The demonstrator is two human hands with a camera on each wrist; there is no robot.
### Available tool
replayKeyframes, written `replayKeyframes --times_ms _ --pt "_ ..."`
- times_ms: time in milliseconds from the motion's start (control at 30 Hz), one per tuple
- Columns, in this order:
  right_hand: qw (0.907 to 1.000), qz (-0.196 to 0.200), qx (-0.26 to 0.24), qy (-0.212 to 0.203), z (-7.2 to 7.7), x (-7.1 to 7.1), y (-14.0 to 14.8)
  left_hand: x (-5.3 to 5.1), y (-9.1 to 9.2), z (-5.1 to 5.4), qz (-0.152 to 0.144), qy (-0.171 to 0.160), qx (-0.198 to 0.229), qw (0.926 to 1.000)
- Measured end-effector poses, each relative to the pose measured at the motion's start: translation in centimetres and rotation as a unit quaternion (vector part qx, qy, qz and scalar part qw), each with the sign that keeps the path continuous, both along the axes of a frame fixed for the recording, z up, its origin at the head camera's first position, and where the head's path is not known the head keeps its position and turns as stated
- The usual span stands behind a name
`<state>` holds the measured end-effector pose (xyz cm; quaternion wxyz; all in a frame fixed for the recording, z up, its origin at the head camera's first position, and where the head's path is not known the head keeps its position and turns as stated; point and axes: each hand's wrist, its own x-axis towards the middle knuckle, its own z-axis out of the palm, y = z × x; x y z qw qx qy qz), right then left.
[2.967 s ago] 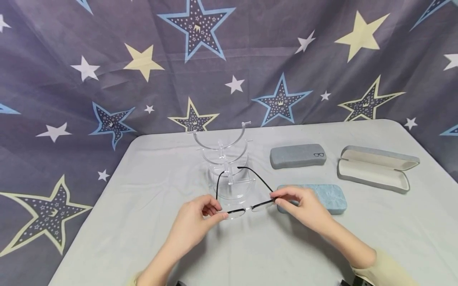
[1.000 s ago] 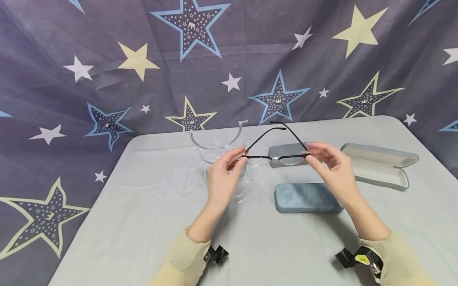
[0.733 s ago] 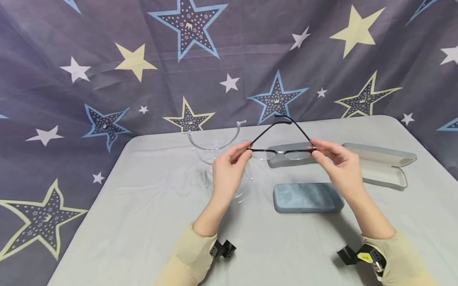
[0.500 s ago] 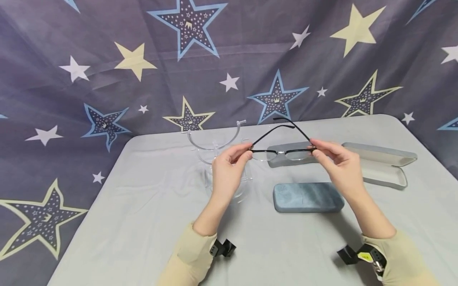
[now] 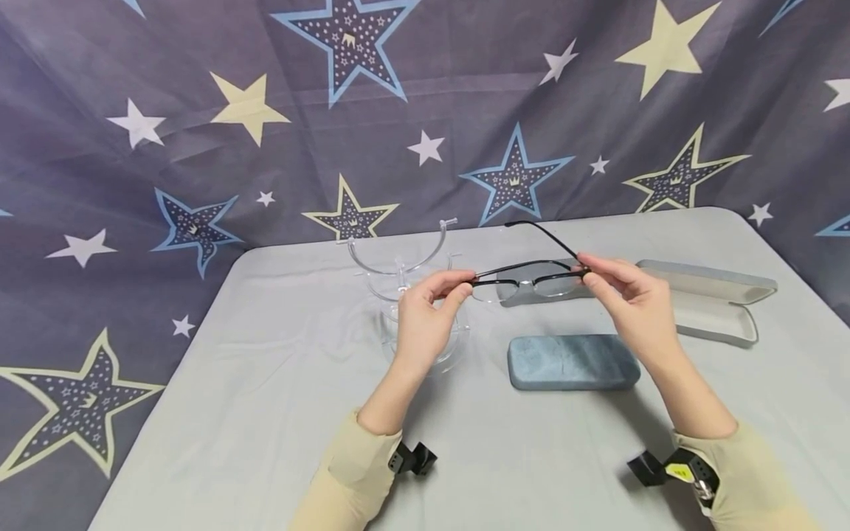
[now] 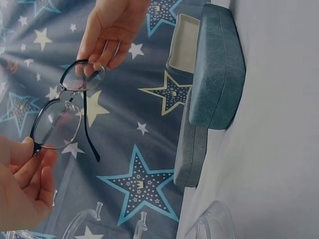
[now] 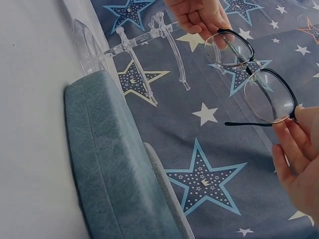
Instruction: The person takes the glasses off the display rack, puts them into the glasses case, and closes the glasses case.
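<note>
A pair of eyeglasses (image 5: 526, 283) with black upper rims is held up above the table, clear lenses toward me. My left hand (image 5: 425, 313) pinches its left end near the hinge, between thumb and fingers. At the other end my right hand (image 5: 631, 302) pinches the frame by the right hinge. The left temple lies folded across behind the lenses, while the right temple (image 5: 547, 237) still sticks out backward. Both lenses (image 6: 59, 124) show whole in the left wrist view. The right wrist view also shows the eyeglasses (image 7: 269, 94) between both hands.
Behind my left hand stands a clear tiered glasses stand (image 5: 398, 269). A closed blue case (image 5: 572, 361) lies below the eyeglasses. A closed grey case (image 5: 514, 295) is partly hidden behind them, and an open grey case (image 5: 717, 324) sits at the right. A star-patterned cloth hangs behind the table.
Both hands have lifted the eyeglasses from in front of the stand, up and to the right. In the last half second the left temple has swung inward; the hands have barely moved.
</note>
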<state>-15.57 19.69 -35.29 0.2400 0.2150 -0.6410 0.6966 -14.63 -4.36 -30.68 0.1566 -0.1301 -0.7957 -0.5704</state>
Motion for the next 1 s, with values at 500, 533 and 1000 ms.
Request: replayKeyframes --times_ms 500,533,1000 --pt "0.9969 -0.059 0.047 -0.021 0.0 -0.1 0.2 -0.3 -0.2 -0.4 -0.036 -0.006 0.058 0.9977" --pt "0.9975 -0.054 0.04 -0.021 -0.1 -0.2 0.3 -0.6 -0.2 -0.8 -0.038 -0.007 0.062 0.9973" --pt "0.9965 -0.064 -0.017 -0.051 0.0 -0.1 0.1 -1.9 -0.3 -3.0 -0.057 0.007 0.077 0.9953"
